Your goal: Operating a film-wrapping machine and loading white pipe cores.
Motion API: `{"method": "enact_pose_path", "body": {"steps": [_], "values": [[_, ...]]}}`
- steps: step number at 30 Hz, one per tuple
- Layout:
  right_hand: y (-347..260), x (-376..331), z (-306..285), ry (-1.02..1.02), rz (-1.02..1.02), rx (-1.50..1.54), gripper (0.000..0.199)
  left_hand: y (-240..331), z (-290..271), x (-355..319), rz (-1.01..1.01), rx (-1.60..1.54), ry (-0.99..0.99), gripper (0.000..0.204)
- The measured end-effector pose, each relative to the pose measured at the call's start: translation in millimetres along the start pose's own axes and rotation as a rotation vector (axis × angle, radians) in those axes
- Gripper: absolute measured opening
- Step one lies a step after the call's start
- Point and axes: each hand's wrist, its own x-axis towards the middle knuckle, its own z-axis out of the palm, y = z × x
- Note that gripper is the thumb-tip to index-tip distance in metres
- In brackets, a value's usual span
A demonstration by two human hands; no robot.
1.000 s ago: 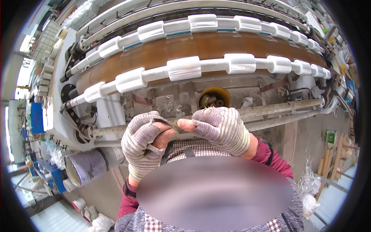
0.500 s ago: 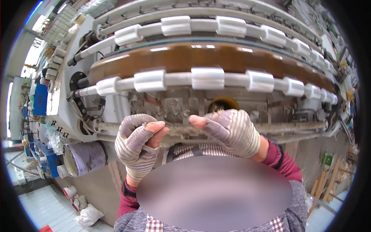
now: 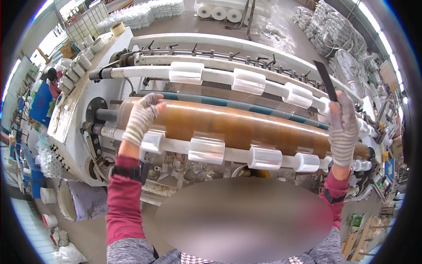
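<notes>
At the far left we see a lavender-grey cylinder (image 3: 90, 200), its skin scuffed and its end ring-shaped, lying on its side. Next comes the left hand (image 3: 141, 118), in a striped, knitted glove with bare fingertips, over the left end of a broad brown roller (image 3: 211, 125); its fingers curl toward the thumb, and we cannot tell whether that grip closes on anything or touches the roller. The brown surface is smooth and glossy, streaked with reflections. Before it we find a pale bar carrying short, shiny rolls of clear film (image 3: 206, 150); behind it lie a slimmer teal roller (image 3: 263, 111) and a second bar of similar film rolls (image 3: 249, 82). Farther right we see a dark, flat, straight-edged strip (image 3: 325, 79), tilted up and leftward, its lower end clamped in the grip of the gloved right hand (image 3: 343, 132), most of its length projecting beyond the fingertips, apart from the rollers.
</notes>
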Motion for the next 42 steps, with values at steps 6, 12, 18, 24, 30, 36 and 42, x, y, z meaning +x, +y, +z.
{"method": "enact_pose_path", "body": {"steps": [6,12,18,24,30,36,42], "values": [[-47,47,91,-0.418,-0.483,-0.155,0.065,-23,-39,92,-0.232,-0.117,-0.120,0.034],[-66,50,162,-0.566,-0.855,-0.446,0.058,-40,-19,139,-0.120,-0.168,-0.275,0.030],[-83,60,220,-0.662,-0.863,-0.407,0.058,-37,-3,153,-0.003,-0.157,-0.442,0.030],[-86,72,283,-0.514,-0.878,-0.300,0.041,-41,7,167,-0.021,-0.348,-0.585,0.035],[-95,100,344,-0.460,-0.755,-0.039,0.020,-54,11,185,-0.043,-0.487,-0.807,0.046],[-35,96,299,-0.905,-0.641,-0.481,0.041,-70,-30,151,0.114,0.226,-0.922,0.053],[52,62,209,-0.490,-0.695,-0.368,0.053,56,-2,103,0.327,0.698,-1.144,0.050]]}}
